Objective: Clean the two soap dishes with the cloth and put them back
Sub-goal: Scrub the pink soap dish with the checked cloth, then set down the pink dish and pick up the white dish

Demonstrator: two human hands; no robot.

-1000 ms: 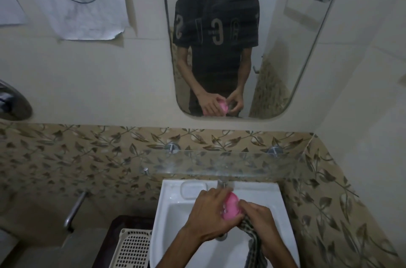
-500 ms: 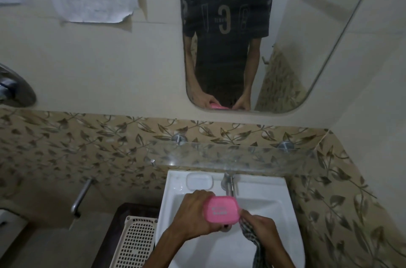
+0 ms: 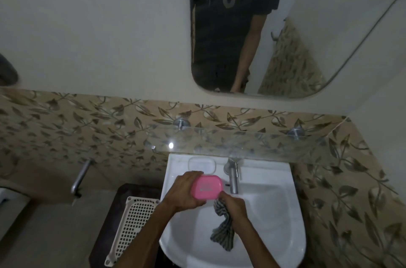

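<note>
Pink soap dish (image 3: 207,187) sits clamped in the left hand (image 3: 184,192), over the white sink (image 3: 272,212), probably so drips fall in the basin. Right hand (image 3: 234,204) is closed round the striped cloth (image 3: 222,227), pressing it at the dish's corner. A clear soap dish (image 3: 202,165) waits on the sink ledge beside the tap (image 3: 233,177). Dim bathroom, leafy tiles (image 3: 87,127), glass shelf (image 3: 252,143) above.

L hand (image 3: 184,193) up over the basin, fingers curled round the pink dish (image 3: 206,187), forearm angling in from bottom centre. R hand (image 3: 235,206) just beside it, fist closed on the cloth (image 3: 222,230), knuckles up.
</note>
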